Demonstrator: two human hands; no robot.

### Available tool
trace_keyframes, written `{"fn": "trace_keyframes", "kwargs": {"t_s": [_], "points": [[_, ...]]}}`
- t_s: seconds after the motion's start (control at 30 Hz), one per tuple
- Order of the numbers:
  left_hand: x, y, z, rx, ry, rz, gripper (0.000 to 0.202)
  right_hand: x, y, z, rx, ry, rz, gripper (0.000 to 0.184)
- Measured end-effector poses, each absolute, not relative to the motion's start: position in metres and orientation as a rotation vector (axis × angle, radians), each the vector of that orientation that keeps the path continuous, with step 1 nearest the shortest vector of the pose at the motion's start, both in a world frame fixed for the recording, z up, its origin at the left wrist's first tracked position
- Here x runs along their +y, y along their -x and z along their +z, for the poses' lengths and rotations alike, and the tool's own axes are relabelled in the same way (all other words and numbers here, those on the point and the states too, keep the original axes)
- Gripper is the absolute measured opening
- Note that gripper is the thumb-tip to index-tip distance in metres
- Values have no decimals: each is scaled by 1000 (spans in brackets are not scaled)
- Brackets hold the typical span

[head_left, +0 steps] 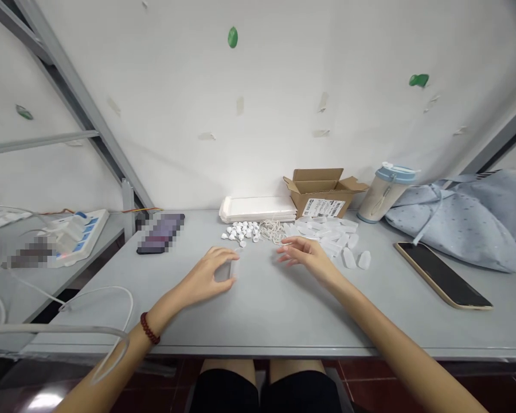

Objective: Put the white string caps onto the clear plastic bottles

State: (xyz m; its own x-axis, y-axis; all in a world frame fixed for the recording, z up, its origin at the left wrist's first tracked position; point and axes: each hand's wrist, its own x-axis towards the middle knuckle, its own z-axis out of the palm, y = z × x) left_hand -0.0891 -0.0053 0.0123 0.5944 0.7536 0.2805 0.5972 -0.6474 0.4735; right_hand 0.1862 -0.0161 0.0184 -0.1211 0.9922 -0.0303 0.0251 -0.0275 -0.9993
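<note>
My left hand (208, 272) has a small translucent plastic piece (234, 268) between its thumb and fingertips, just above the grey table. My right hand (303, 255) is open with its fingers slightly curled and nothing visible in them. It is nearest to a tangle of thin off-white cords (272, 230) and a spread of translucent plastic pieces (335, 236). Left of the cords lies a pile of small white caps (242, 229). Two loose translucent pieces lie right of my right hand.
Behind the piles are a stack of white flat packs (260, 209) and an open cardboard box (324, 195). A tumbler (384, 192), a blue cloth bag (451, 221) and a phone (445, 278) sit at right. Another phone (161, 233), a power strip (83, 238) and a white cable (129, 304) are at left.
</note>
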Motion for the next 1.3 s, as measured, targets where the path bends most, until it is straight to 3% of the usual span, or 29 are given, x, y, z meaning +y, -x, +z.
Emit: {"fn": "trace_keyframes", "kwargs": {"t_s": [0.53, 0.7, 1.07, 1.3], "points": [[-6, 93, 6, 1112, -2341, 657, 50, -13, -200, 24, -1205, 1229, 1230, 40], [9, 87, 18, 1146, -2206, 782, 32, -14, -200, 17, -1264, 1211, 1262, 38], [58, 60, 23, 1273, -2061, 598, 41, -8, -204, 16, -1192, 1292, 1278, 32], [50, 71, 19, 1415, -1813, 724, 37, -7, -210, 27, -1038, 1251, 1302, 31]]}}
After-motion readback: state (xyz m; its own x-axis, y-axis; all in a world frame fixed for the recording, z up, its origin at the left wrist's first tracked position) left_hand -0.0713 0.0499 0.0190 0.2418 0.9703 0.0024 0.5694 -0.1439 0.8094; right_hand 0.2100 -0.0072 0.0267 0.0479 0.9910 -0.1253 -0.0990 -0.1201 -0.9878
